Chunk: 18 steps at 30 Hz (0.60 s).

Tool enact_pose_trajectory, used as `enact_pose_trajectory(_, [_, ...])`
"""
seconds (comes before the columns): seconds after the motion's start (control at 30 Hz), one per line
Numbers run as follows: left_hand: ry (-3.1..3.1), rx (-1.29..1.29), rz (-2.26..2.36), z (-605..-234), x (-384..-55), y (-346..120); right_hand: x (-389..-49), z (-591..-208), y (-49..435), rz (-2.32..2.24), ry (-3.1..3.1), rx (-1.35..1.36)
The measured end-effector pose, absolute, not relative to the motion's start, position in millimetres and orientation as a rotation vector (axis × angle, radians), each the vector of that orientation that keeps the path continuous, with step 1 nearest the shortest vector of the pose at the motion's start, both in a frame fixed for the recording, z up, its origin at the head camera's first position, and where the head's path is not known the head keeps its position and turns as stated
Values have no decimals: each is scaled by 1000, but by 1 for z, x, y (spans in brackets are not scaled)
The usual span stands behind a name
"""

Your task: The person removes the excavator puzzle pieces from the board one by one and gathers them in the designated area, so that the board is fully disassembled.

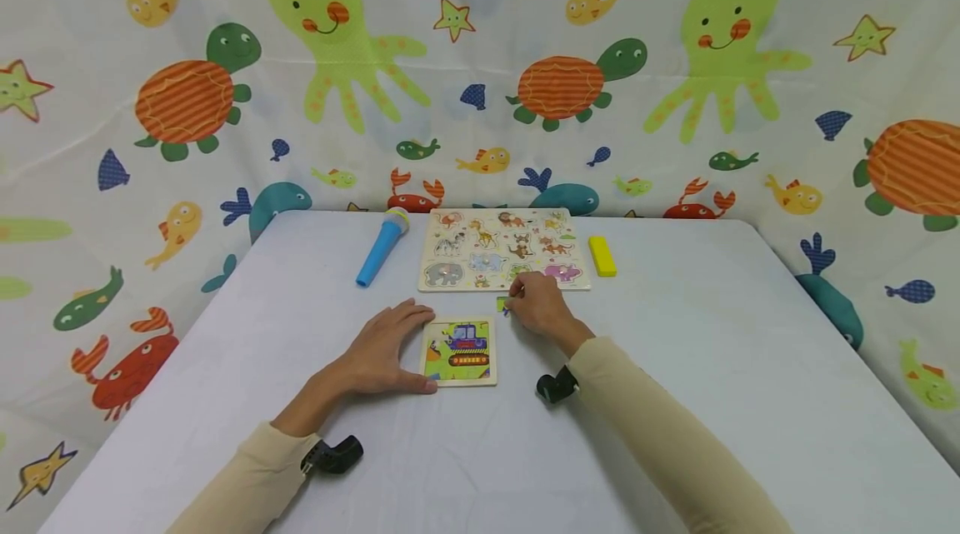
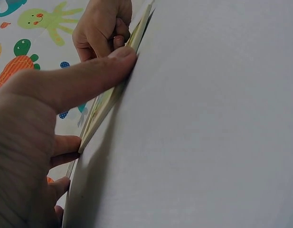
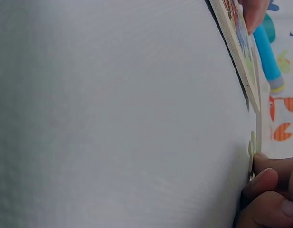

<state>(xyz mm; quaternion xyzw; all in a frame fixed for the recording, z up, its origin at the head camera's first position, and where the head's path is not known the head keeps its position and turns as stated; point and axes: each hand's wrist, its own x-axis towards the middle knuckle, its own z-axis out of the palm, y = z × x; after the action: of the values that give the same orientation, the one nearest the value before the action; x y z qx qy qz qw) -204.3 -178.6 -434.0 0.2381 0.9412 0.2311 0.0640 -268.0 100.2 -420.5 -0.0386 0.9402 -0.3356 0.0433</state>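
Note:
A small square jigsaw puzzle (image 1: 459, 352) with a picture of a blue digger on orange tracks lies on the white table. My left hand (image 1: 382, 351) holds its left side, the thumb at the near edge and the fingers by the far left corner. In the left wrist view the thumb (image 2: 96, 73) stretches along the wooden edge. Just beyond the puzzle's far right corner, my right hand (image 1: 542, 306) pinches a small green puzzle piece (image 1: 502, 303). That piece (image 3: 252, 147) appears edge-on in the right wrist view, and the fingers partly cover it.
Behind the hands lies a wooden animal peg puzzle (image 1: 483, 247), its near edge close to my right fingers. To its left is a blue toy microphone (image 1: 382, 247); to its right, a yellow block (image 1: 602, 256). A printed sea-animal cloth (image 1: 480, 159) hangs along the table's back.

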Motion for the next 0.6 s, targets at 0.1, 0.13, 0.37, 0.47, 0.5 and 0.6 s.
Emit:
enact_pose_trajectory(0.1, [2844, 724, 698, -434, -205, -179, -268, -420, 100, -1026, 2879, -115])
enact_pose_trajectory(0.13, [2844, 724, 699, -434, -205, -179, -268, -420, 100, -1029, 2880, -115])
enact_pose_trajectory(0.37, [2839, 717, 705, -436, -204, -180, -265, -420, 101, -1110, 2849, -96])
enact_pose_trajectory(0.47, [2841, 721, 703, -436, -204, -180, -263, -419, 100, -1137, 2846, -106])
enact_pose_trajectory(0.5, [2843, 725, 702, -437, -204, -180, -263, -418, 99, -1147, 2848, -112])
enact_pose_trajectory(0.6, [2848, 734, 702, -436, -204, -180, -260, -415, 96, -1181, 2857, -143])
